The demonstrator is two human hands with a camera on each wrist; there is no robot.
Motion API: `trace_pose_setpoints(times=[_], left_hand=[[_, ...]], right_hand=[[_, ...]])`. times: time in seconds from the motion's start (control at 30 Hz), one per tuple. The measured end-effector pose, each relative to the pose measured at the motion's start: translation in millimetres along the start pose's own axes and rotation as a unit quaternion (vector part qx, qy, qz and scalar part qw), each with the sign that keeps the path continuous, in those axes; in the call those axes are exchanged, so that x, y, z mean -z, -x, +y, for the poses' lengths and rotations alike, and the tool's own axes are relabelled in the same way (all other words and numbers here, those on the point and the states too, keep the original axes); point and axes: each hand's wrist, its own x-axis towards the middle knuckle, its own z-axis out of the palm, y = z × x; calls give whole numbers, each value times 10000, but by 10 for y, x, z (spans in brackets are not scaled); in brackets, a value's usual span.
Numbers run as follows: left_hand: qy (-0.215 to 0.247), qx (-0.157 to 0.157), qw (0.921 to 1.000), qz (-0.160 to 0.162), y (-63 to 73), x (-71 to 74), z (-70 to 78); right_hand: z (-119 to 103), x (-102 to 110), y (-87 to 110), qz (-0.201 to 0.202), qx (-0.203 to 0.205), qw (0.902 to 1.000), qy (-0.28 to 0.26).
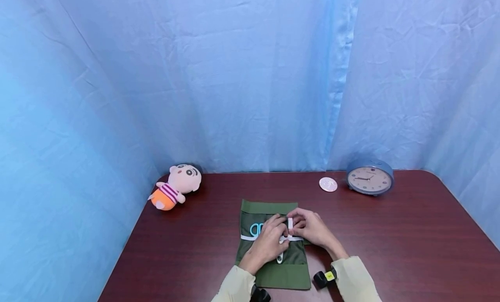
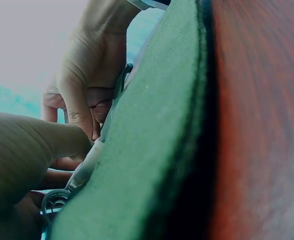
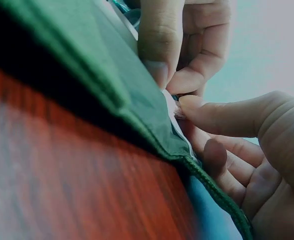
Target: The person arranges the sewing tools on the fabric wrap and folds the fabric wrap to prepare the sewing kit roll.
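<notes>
A green fabric pouch (image 1: 282, 276) lies spread open on the table, crossed by a white elastic band (image 1: 248, 238). Turquoise-handled scissors (image 1: 254, 230) sit under the band at the left, partly covered by my left hand (image 1: 268, 240). That hand's thumb and forefinger pinch the band near its right part. Between the thumb and fingers of my right hand (image 1: 310, 229) is a small white stick-like piece (image 1: 290, 223), its ridged end (image 3: 178, 110) right at the band in the right wrist view. Below the left hand shows a white tool with a holed end (image 1: 279, 257).
A plush doll (image 1: 175, 187) lies at the table's back left. Towards the back right are a round white disc (image 1: 328, 184) and a blue alarm clock (image 1: 370, 177). Blue curtains (image 1: 250, 85) hang behind the dark red table (image 1: 410, 232).
</notes>
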Motion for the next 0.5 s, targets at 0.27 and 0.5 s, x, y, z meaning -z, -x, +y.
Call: trace_pose_setpoints(times=[0.27, 0.5], left_hand=[[-88, -17, 10000, -38, 17, 16, 1], [29, -55, 9999, 136, 17, 162, -41]], right_hand=[[32, -6, 21, 177, 108, 9997, 109], [44, -18, 25, 390, -109, 9990, 180]])
